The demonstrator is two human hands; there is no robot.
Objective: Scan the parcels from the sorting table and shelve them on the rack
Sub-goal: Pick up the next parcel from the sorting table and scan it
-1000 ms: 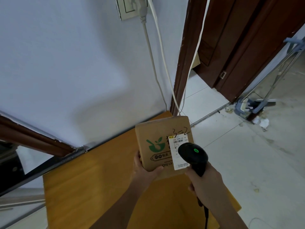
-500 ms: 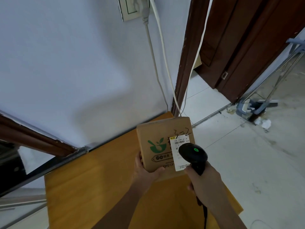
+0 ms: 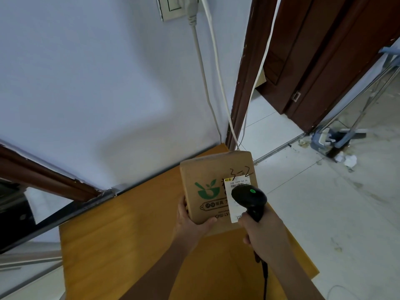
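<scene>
A brown cardboard parcel (image 3: 207,176) with a green logo, a white shipping label (image 3: 232,207) and handwritten "3-2" is held above the wooden sorting table (image 3: 121,232). My left hand (image 3: 190,221) grips its lower left corner, thumb on the front face. My right hand (image 3: 262,234) grips the handle of a black barcode scanner (image 3: 249,197). Its head, showing a green light, hovers close over the label and hides part of it. No rack is in view.
A white wall with a socket (image 3: 173,7) and hanging cables (image 3: 203,72) stands behind the table. A dark wooden door frame (image 3: 244,83) and door (image 3: 324,61) are at the right. A mop and litter (image 3: 333,141) lie on the tiled floor.
The scanner head has moved slightly up the label, covering more of the barcode. Parcel and left hand stay nearly still.
</scene>
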